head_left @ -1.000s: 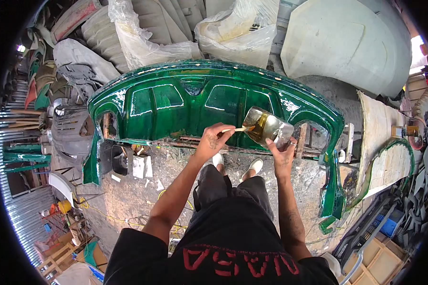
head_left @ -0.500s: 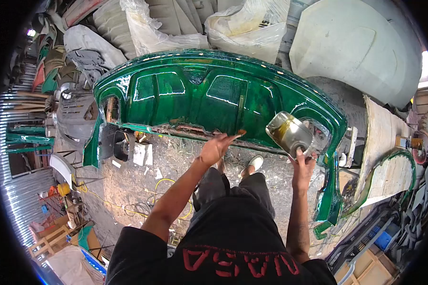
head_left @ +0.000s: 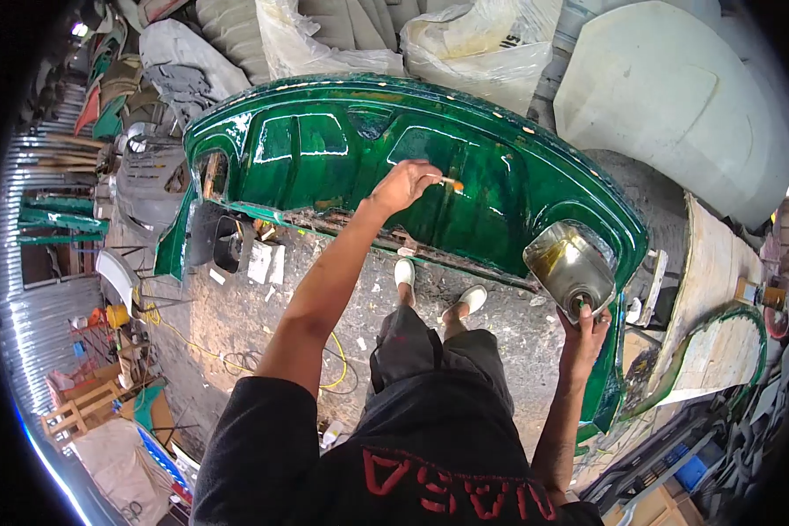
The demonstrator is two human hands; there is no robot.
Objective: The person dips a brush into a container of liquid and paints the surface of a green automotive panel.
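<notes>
A brush [head_left: 451, 183] with an orange-brown tip is pinched in my left hand [head_left: 403, 186], over the middle of a large glossy green curved panel [head_left: 491, 175]. The brush tip is close to a raised strip on the panel; whether it touches cannot be made out. On the right, my right hand [head_left: 585, 331] grips a shiny metal container [head_left: 572, 263] from below, its opening tilted and yellowish liquid showing inside. The container is over the panel's right wheel-arch cutout and hides part of it.
Plastic-wrapped parts [head_left: 482, 53] and a large pale panel [head_left: 675, 96] lie beyond the green panel. A board [head_left: 714, 298] stands at the right. A yellow cable [head_left: 184, 340] crosses the littered floor [head_left: 263, 333]; a black bin [head_left: 230, 244] is at the left.
My left hand has moved the brush away from the container, out over the green panel. My right hand has carried the container to the right and lower. The view has shifted slightly.
</notes>
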